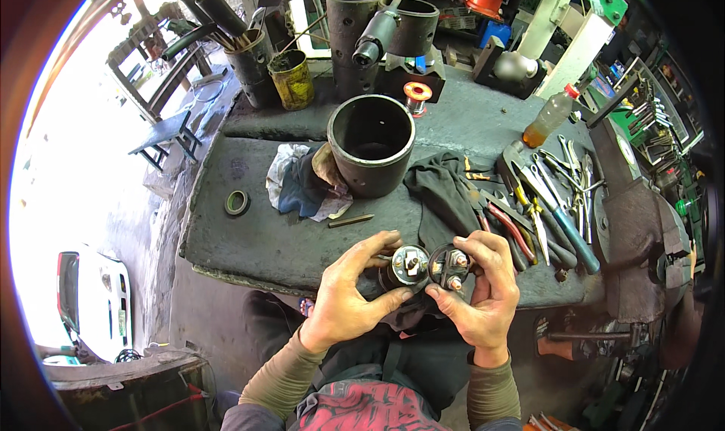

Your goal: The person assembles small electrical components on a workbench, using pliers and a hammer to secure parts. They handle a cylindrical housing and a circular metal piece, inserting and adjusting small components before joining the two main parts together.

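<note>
My left hand point(341, 299) is closed round a dark cylindrical solenoid body point(408, 266), its pale round end with metal contacts facing up. Between the thumb and fingers of my right hand point(487, 299) is a round black solenoid cap point(449, 269) with copper-coloured terminal bolts. The two parts are held side by side, almost meeting, over the bench's near edge. A dark cloth point(442, 193) lies just beyond them. Left of it, a short metal punch-like rod point(351, 221) rests on the bench.
On the dark workbench point(249, 238) stand a wide black metal cylinder point(371, 166), a crumpled rag point(298, 180), a tape roll point(236, 203) and a solder spool point(417, 97). Pliers and wrenches point(555, 204) crowd the right, below a plastic bottle point(550, 117). A bench vise point(642, 242) borders them.
</note>
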Demonstrator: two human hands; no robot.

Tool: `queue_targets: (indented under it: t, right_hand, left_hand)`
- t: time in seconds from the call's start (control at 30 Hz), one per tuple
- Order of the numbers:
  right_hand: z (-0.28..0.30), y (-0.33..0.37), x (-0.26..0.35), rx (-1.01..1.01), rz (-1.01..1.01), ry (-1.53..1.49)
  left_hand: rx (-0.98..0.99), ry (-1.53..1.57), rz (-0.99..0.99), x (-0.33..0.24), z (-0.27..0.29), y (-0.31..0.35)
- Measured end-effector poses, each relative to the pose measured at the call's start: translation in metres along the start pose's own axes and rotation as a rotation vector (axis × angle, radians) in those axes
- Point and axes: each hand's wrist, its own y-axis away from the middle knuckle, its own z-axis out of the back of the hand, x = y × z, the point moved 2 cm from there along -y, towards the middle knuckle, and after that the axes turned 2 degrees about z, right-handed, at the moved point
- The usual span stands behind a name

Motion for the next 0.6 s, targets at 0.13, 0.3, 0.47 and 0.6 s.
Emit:
queue_targets:
  t: [0.13,0.3,0.47,0.6]
  right_hand:
    - [-0.004,-0.004,0.0,-0.031,0.011,0.05]
    - [0.008,-0.011,0.002,-0.14,-0.136,-0.12]
    - [0.002,-0.01,0.006,0.012,-0.095,0.025]
    - [-0.014,-0.013,0.01,0.07,-0.09,0.034]
  left_hand:
    - [-0.06,-0.012,-0.046,0.007,-0.005,-0.002]
    - [-0.068,-0.022,-0.022,0.012,-0.01,-0.001]
    - [-0.042,-0.136,-0.037,0.01,-0.006,-0.004]
    - [-0.067,-0.161,-0.041,0.012,-0.007,-0.002]
